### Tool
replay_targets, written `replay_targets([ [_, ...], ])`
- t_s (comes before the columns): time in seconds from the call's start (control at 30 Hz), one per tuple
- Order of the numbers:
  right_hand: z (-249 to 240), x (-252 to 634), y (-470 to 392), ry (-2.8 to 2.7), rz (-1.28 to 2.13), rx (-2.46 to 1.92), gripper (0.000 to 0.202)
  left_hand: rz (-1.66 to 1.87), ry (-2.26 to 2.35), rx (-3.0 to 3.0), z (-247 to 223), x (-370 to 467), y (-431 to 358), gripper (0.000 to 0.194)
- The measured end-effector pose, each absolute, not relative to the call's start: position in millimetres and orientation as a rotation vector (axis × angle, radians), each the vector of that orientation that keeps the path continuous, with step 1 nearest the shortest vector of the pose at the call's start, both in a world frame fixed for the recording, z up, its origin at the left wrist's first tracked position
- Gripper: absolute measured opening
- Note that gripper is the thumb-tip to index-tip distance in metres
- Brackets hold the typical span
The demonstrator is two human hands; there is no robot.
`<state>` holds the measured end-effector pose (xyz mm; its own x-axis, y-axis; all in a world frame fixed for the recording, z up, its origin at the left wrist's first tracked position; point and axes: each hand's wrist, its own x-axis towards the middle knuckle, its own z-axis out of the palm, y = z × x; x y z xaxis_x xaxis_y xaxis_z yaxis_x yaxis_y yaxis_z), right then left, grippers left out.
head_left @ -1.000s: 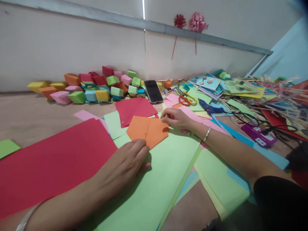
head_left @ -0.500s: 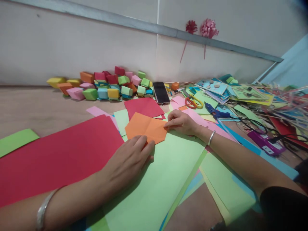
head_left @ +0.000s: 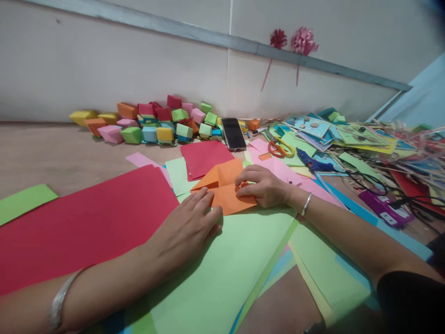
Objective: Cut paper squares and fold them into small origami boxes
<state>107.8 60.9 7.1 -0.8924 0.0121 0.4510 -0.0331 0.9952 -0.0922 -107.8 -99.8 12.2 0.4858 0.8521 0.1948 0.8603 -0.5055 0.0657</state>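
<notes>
A creased orange paper point(head_left: 227, 190) lies partly unfolded on a stack of light green sheets point(head_left: 239, 246), its far part lifted. My left hand point(head_left: 189, 222) rests flat, with its fingertips on the near left edge of the orange paper and its fingers apart. My right hand point(head_left: 260, 185) has its fingers curled around the right side of that paper. A large red sheet point(head_left: 104, 218) lies under and beside my left forearm. Smaller red squares point(head_left: 205, 157) sit just behind the orange paper.
Many small folded paper blocks point(head_left: 149, 134) line the wall. A phone point(head_left: 233, 134), scissors point(head_left: 281, 147), a blue glue gun point(head_left: 313, 162) and a purple power strip point(head_left: 384, 206) stand at the back and right, near piled cards and sticks. Paper flowers point(head_left: 304, 41) hang above.
The orange paper has been opened out from a flatter folded shape and reaches further right. My right hand has moved slightly right and nearer. My left hand has barely moved.
</notes>
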Motion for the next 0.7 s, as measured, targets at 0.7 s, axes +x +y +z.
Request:
replay_targets([
  [0.7, 2, 89, 40, -2.658, 0.257, -0.651, 0.019, -0.217, -1.494, -2.699, 13, -98, -111, 0.011],
])
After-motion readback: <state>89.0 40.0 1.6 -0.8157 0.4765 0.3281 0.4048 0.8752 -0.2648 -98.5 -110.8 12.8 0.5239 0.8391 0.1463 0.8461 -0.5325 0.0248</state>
